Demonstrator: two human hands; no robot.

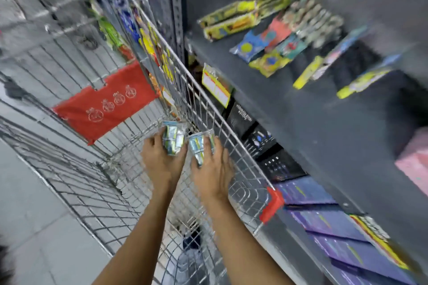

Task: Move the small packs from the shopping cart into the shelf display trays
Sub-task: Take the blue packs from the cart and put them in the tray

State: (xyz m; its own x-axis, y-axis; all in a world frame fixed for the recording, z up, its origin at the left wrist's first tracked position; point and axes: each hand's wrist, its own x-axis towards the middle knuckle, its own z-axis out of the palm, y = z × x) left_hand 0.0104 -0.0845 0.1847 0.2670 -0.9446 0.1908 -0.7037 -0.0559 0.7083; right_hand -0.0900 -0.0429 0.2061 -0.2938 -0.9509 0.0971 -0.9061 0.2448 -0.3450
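Fingers (159,139) of the left hand (162,159) curl around one small pack (173,140), a clear-wrapped bundle with blue and silver print, and grip it from its left side. Beside it, the right hand (214,169) wraps its fingers over a second small pack (199,148) of the same kind, thumb side toward the first; the two bundles sit just apart. Both hands and both packs are inside the wire shopping cart (97,203), near its far right corner, low in the basket. A red flap (104,102) with white symbols hangs on the cart's far wall, to the left of the hands, and a red corner guard (273,203) sits on the cart's right rim. Just beyond that rim stands a dark shelf (312,118) carrying bright yellow and blue packets (261,46), all blurred. A yellow price tag (216,88) hangs from the shelf edge, close to the cart rim.
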